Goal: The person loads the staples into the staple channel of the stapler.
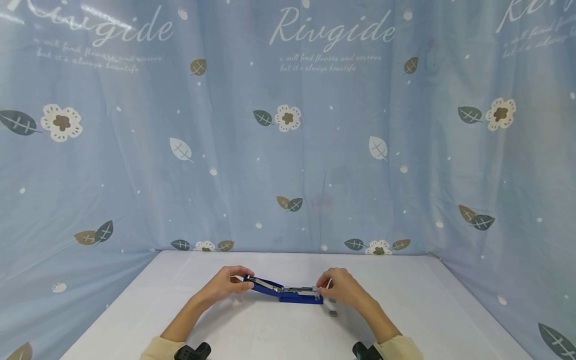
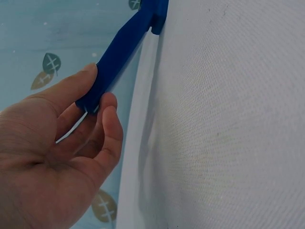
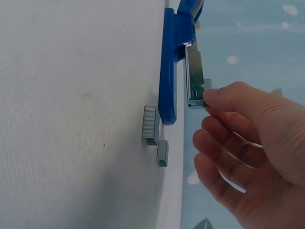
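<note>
Two staple strips [image 3: 150, 125] lie on the white counter [image 1: 288, 330] just beside the blue stapler [image 1: 288, 292], swung open at mid-counter. The left hand [image 1: 224, 285] pinches its raised top arm; the right hand [image 1: 340, 287] pinches the metal staple channel [image 3: 194, 76]. Behind hangs a blue curtain [image 1: 288, 125].

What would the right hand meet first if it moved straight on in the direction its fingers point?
Probably the metal staple channel of the open blue stapler: the right hand already has fingertips at its end. Depth is unclear.

The right hand [image 1: 343, 287] hides the stapler's [image 1: 288, 292] front end from the head camera.
</note>
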`<state>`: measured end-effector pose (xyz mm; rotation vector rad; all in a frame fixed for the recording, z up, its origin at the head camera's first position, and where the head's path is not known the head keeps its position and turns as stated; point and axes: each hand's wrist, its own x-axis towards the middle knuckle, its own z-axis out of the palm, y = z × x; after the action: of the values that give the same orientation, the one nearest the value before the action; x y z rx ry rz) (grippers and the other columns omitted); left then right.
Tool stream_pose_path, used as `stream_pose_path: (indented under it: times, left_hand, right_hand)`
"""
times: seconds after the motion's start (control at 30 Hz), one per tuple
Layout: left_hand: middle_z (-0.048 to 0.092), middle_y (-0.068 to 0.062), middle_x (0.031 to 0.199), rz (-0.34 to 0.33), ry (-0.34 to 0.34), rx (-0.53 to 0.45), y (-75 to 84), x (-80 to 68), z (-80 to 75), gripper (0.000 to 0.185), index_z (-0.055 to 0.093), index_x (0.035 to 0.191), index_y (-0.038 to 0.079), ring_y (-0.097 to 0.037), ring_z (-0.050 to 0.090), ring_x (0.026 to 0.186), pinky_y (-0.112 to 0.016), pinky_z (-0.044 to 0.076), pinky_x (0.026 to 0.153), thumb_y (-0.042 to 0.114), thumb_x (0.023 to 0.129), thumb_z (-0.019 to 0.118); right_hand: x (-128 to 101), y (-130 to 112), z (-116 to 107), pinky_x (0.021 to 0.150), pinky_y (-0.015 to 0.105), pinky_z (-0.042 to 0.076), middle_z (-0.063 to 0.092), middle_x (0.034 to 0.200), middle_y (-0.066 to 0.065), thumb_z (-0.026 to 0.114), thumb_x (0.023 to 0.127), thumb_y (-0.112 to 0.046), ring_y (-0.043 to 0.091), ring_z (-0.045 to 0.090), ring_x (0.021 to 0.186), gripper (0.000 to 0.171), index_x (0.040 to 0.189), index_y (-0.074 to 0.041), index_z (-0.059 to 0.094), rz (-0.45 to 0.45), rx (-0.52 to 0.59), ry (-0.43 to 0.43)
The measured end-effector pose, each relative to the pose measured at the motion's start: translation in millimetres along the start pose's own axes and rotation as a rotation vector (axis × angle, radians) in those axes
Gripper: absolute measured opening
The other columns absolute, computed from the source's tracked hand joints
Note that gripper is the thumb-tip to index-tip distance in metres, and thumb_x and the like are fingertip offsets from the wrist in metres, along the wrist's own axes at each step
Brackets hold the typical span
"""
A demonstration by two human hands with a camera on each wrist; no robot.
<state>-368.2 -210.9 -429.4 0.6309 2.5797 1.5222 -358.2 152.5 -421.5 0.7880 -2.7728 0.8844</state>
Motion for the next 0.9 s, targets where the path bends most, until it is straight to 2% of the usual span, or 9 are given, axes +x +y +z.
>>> stream_pose_path:
  times: [0.33,0.53,0.9]
  left_hand:
    - [0.065,-0.016,0.115,0.011,0.002,0.014,0.6,-0.6,0.2,0.042,0.063,0.123,0.000,-0.017,0.066,0.087,-0.028,0.056,0.072,0.024,0.090,0.072]
    - [0.065,-0.015,0.114,-0.013,0.006,0.015,-1.0,-0.8,0.5,0.042,0.065,0.121,0.004,-0.014,0.066,0.086,-0.027,0.056,0.072,0.028,0.088,0.074]
    - [0.065,-0.012,0.111,-0.020,0.010,0.019,-3.1,1.8,0.1,0.044,0.062,0.124,0.000,-0.018,0.066,0.087,-0.031,0.057,0.074,0.025,0.089,0.073]
  right_hand:
    - [0.0,4.6,0.0,0.059,0.018,0.047,0.064,0.080,-0.007,0.075,0.086,-0.019,0.006,0.055,0.069,0.007,0.090,-0.012,0.075,0.005,0.015,-0.002]
    - [-0.5,5.3,0.8,0.058,0.018,0.047,0.064,0.079,-0.007,0.075,0.086,-0.020,0.008,0.055,0.070,0.007,0.089,-0.014,0.075,0.015,0.017,-0.011]
    - [-1.5,3.0,-1.9,0.058,0.018,0.047,0.064,0.080,-0.006,0.075,0.086,-0.019,0.007,0.055,0.069,0.008,0.090,-0.012,0.075,0.009,0.016,-0.011]
